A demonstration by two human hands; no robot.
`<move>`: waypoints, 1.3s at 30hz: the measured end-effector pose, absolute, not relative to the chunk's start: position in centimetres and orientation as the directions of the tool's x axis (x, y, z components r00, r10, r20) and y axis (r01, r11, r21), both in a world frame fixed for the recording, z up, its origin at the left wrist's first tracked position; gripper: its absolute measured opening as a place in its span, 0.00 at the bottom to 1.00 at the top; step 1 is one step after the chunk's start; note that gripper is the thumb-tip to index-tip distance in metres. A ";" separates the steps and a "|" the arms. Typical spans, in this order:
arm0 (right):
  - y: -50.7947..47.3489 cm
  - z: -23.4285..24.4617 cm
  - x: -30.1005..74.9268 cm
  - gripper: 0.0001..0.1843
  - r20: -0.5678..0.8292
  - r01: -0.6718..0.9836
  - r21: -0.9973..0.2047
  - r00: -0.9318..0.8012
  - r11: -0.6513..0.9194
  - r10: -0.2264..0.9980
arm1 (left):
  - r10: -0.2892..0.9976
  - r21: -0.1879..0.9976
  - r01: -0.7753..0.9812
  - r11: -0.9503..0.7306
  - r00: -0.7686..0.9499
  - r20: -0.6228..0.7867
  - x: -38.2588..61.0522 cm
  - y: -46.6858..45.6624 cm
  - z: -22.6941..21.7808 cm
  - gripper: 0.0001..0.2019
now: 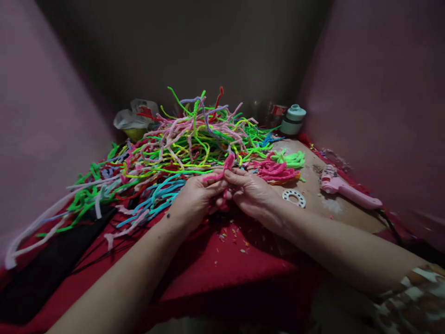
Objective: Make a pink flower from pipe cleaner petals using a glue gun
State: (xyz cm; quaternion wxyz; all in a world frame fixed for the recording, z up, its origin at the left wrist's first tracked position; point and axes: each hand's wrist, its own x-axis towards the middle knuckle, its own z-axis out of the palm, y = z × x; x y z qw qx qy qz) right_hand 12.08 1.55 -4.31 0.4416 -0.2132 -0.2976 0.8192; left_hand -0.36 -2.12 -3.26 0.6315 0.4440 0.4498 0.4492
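Both my hands meet in the middle of the view, in front of a heap of coloured pipe cleaners (194, 139). A bright pink pipe cleaner (228, 162), bent into a loop at its top, is pinched between them. My left hand (200, 192) has its thumb and fingers closed on it from the left. My right hand (252, 192) grips it from the other side, thumb against the loop. Part of the pink piece hangs below the fingers, and its lower end is partly hidden. Blue pipe cleaners (160, 195) lie just left of my left hand.
To the right, a cardboard sheet (313, 204) bears pink pipe cleaners (274, 169), green ones (290, 158), a white ring with holes (294, 198) and a pink glue gun (347, 189). Behind stands a light-blue lidded bottle (294, 120). A plastic bag (134, 116) sits back left. Scraps dot the red cloth (222, 273).
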 end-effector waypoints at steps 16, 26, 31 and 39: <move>1.3 -4.8 12.1 0.11 -0.047 -0.451 -0.865 -0.366 -0.221 0.930 | 0.954 0.962 0.187 0.200 0.187 -0.235 0.7 -3.4 -2.3 0.10; 3.8 -3.7 13.2 0.07 -0.058 -0.561 -0.812 -0.198 -0.162 0.978 | 0.932 0.960 0.096 0.263 0.231 -0.278 -0.7 -3.2 -2.4 0.10; 3.3 -3.5 13.1 0.08 -0.091 -0.569 -0.796 -0.226 -0.208 0.970 | 0.960 0.966 0.188 0.179 0.181 -0.213 -1.0 -2.7 -2.5 0.13; 2.8 -3.9 12.9 0.08 -0.072 -0.571 -0.791 -0.272 -0.221 0.960 | 0.971 0.963 0.196 0.183 0.116 -0.208 0.5 -3.1 -2.2 0.09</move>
